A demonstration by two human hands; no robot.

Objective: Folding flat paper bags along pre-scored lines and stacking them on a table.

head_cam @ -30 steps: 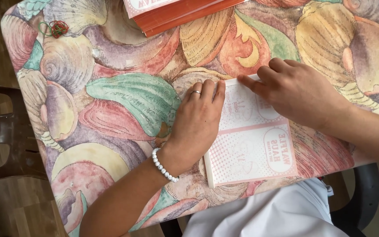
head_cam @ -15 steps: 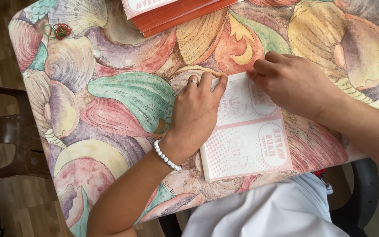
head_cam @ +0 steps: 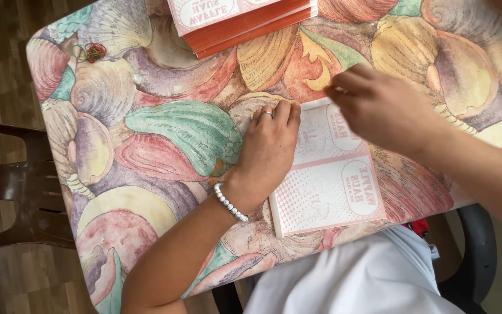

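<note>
Two hands on one flat pink-and-white paper bag (head_cam: 329,174) near the table's (head_cam: 164,134) front edge. My left hand (head_cam: 268,148) lies palm down along the bag's left edge, fingers together and pressed flat, ring and bead bracelet showing. My right hand (head_cam: 382,107) has lifted since a second ago: then it rested flat on the bag's far end, now it hovers above that end, blurred, fingers curled in toward the thumb; whether they pinch the paper, I cannot tell. Bag has stayed where it was, pinned by the left hand, so I judge the pressing stroke on that end is finished and the hand is coming off. Containers: the bag is flat, nothing showing in it. A stack (head_cam: 245,20) of like bags with orange edges sits at the far edge, well apart. Rubber bands (head_cam: 91,52) lie at the far left corner.
</note>
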